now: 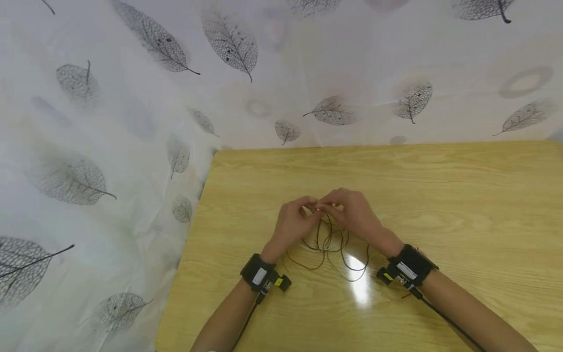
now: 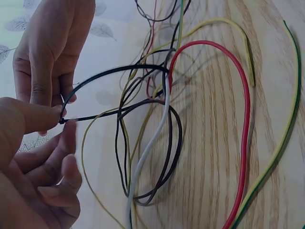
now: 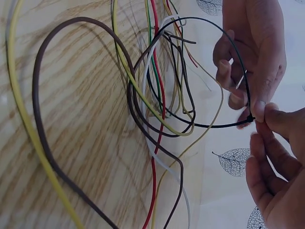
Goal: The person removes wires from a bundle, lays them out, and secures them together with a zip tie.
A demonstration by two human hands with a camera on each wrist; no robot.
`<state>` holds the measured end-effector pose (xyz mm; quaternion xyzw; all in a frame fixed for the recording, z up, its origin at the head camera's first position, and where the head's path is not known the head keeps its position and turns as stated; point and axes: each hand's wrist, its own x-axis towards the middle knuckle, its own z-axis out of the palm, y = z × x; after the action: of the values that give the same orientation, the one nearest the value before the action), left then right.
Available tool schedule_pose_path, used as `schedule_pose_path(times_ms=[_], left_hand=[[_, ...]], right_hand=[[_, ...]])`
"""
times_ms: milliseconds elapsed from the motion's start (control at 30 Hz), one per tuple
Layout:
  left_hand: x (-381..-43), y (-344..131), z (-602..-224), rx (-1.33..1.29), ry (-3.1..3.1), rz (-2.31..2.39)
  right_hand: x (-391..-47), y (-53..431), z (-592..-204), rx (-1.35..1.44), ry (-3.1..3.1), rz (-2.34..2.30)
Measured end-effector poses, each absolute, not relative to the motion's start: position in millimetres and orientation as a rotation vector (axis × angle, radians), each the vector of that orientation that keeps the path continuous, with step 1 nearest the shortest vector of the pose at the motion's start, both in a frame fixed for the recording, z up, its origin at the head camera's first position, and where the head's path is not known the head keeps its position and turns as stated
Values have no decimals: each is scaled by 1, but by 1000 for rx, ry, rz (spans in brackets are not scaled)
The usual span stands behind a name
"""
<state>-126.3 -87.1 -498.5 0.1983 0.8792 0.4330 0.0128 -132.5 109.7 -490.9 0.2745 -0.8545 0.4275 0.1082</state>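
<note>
A black cable tie (image 2: 116, 70) forms a loop through a loose tangle of thin wires (image 1: 326, 239). My left hand (image 1: 293, 224) pinches it at its small head, thumb against fingertip. Close against it, my right hand (image 1: 355, 211) pinches at the same spot with thumb and forefinger; the tie's end is mostly hidden by the fingertips. Below and between the hands hang a red wire (image 2: 245, 114), a white wire (image 2: 147, 152), a brown wire (image 3: 36, 95) and yellow-green wires (image 2: 290, 114).
Beneath the wires is a wood-grain table (image 1: 462, 205), with a bright light reflection near the middle. A pale cloth printed with leaves (image 1: 264, 98) rises behind and at the left. Each wrist wears a black strap (image 1: 411, 266) with a small camera and cable.
</note>
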Motion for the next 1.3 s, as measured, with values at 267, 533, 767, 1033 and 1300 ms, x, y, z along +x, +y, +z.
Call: schedule_pose_path(times_ms=[267,533,767,1033,1300], left_hand=[[-127,-86,-500,643,2721,1467],[-129,-87,-503,604,2685,1479],[-129,-88,-504,627,2675,1467],[-136,-85,-496,728,2802,1405],[-139,-85,-502,655,2770,1300]], right_hand=[[-132,107,-494,836,-2457,1305],[-130,104,-493,878,-2423,1329],[-128,104,-497,851,-2400,1346],[-134,106,-484,766,-2353,1363],[-135,108,-484,755,-2370,1337]])
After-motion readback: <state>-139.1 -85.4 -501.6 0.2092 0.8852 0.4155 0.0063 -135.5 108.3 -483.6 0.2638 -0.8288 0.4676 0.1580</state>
